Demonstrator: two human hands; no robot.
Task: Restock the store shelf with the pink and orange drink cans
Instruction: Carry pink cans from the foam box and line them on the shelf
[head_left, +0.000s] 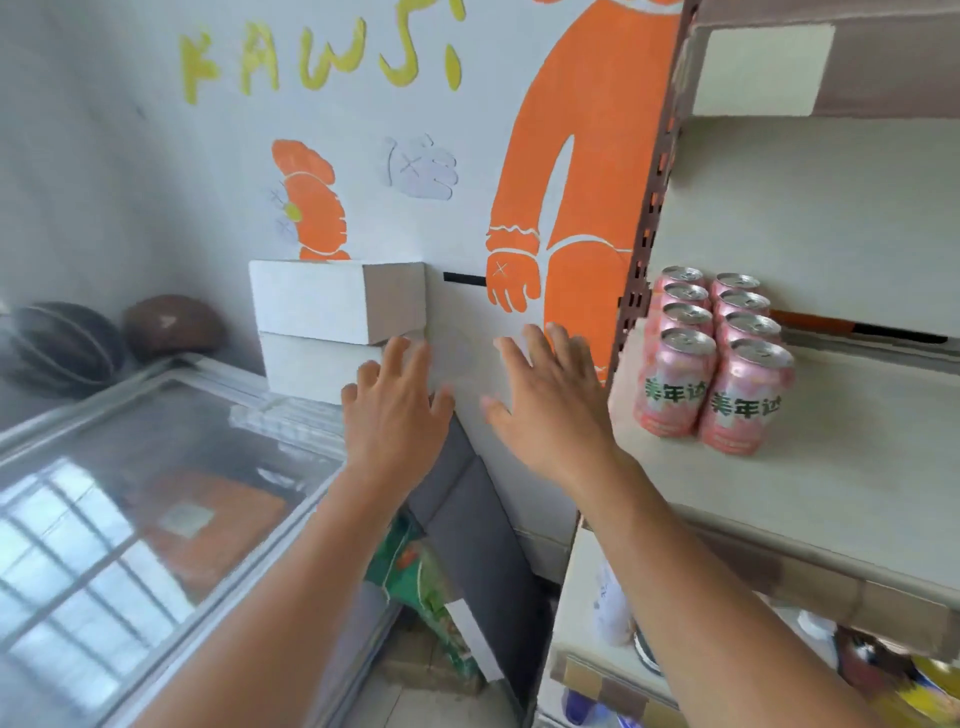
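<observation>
Fingers (402, 358) of the left hand (397, 415) are straight and spread apart, holding nothing; the right hand (545, 410) shows the same, its fingers (537, 348) splayed and clear of any object. Both hands hang palm-down in the air in front of the painted wall (467, 130), left of the shelf unit, touching neither the wall nor the stock as far as can be judged. The pink drink cans (717, 358) stand upright on the middle shelf (857, 426) near its left end, in two rows of four running front to back, the cans packed against one another, green lettering facing outward. They are just to the right of the right hand, apart from it. Above, a cardboard box (841, 62) sits on the upper shelf; its contents are hidden. The lower shelf (571, 623) carries blurred goods that cannot be identified. To the left stands a chest freezer (171, 384) with a glass lid; an orange package (208, 525) shows through the glass. Two closed white boxes (332, 312) are stacked at the freezer's far end, against the wall. Two dark balls (104, 338) lie beyond the freezer. A green bag (415, 582) stands on the floor between freezer and shelving.
</observation>
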